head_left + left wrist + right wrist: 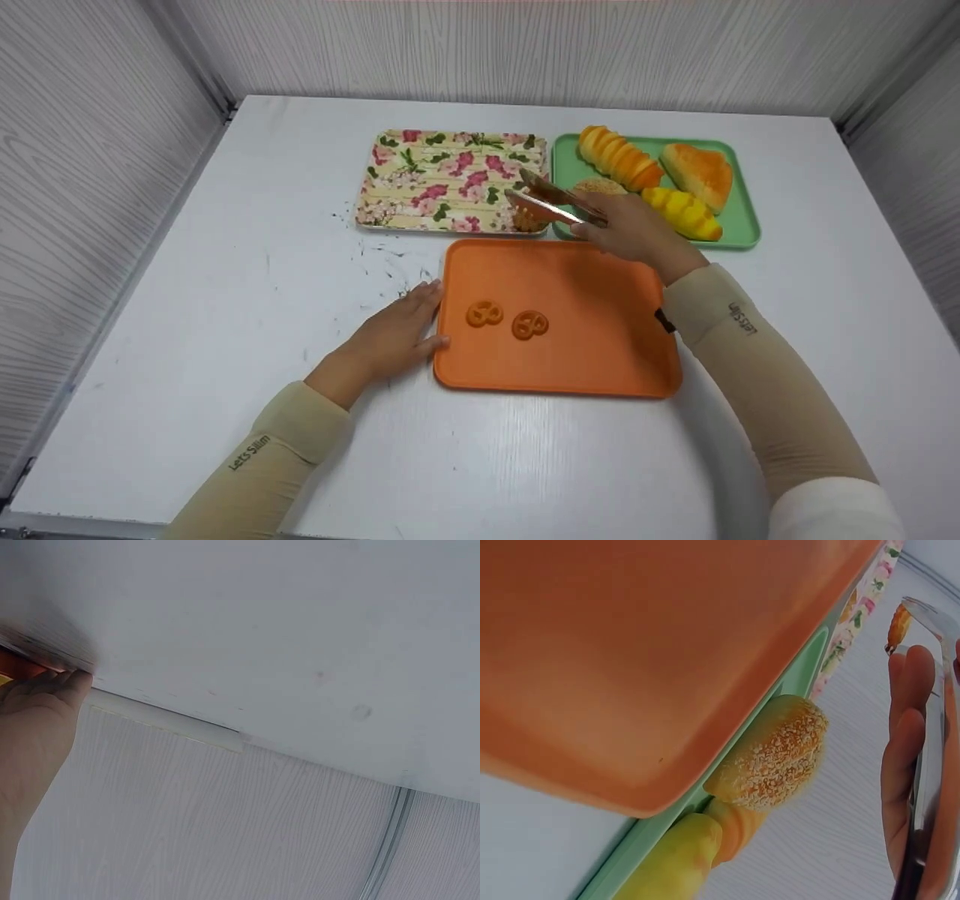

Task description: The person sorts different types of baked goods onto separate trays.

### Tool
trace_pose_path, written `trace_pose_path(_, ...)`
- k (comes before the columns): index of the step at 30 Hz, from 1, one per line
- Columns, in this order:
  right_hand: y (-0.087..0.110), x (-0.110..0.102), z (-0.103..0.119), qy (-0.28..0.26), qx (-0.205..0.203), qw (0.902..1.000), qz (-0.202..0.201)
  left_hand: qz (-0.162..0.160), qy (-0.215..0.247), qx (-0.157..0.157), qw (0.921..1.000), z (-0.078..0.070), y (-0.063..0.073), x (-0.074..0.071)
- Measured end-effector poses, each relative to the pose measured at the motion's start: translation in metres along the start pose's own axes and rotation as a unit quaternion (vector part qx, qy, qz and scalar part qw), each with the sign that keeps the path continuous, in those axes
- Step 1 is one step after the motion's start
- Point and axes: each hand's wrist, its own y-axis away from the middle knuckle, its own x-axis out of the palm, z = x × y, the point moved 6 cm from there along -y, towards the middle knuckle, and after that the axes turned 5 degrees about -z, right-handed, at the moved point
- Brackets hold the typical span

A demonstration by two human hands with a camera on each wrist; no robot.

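In the head view, my left hand (397, 330) rests beside the orange tray (600, 352), its extended fingers at the left edge and thumb on the rim. My right hand (634, 229) grips metal tongs (551, 199) above the right end of the floral tray (420, 180). A small golden-brown piece (898, 628) shows at the tongs' tip in the right wrist view; whether both tips pinch it I cannot tell. Another brown piece (529, 220) appears below the tongs. Two pretzel-shaped pieces, a left one (484, 313) and a right one (530, 325), lie on the orange tray.
Behind my right hand is a green tray (742, 225) with a ridged roll (619, 157), a bread wedge (699, 174), a yellow bread (684, 214) and a seeded bun (776, 754). A black clip-like piece (664, 320) is at the orange tray's right edge. Panels enclose the white table (210, 330).
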Motion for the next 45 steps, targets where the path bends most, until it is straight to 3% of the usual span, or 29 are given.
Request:
trace_pose_path(12, -0.027, 0.011, 0.004, 0.058, 0.034, 0.9970, -0.039, -0.004, -0.001, 0.002, 1.0000, 0.001, 0.000, 0.001)
trace_pose_path(18, -0.035, 0.018, 0.001, 0.053, 0.055, 0.9967, -0.029, -0.006, 0.001, 0.000, 1.0000, 0.001, 0.001, 0.000)
trace_pose_path(36, -0.044, 0.026, 0.000, 0.049, 0.078, 0.9958, -0.003, -0.012, 0.008, -0.001, 0.9999, -0.003, 0.002, -0.003)
trace_pose_path(41, -0.043, 0.025, -0.004, 0.027, 0.087, 0.9958, -0.016, -0.012, 0.009, 0.003, 0.9999, -0.002, 0.002, -0.002)
trace_pose_path(45, -0.040, 0.021, -0.003, 0.024, 0.069, 0.9965, -0.040, -0.009, 0.009, 0.003, 0.9999, -0.001, 0.001, -0.002)
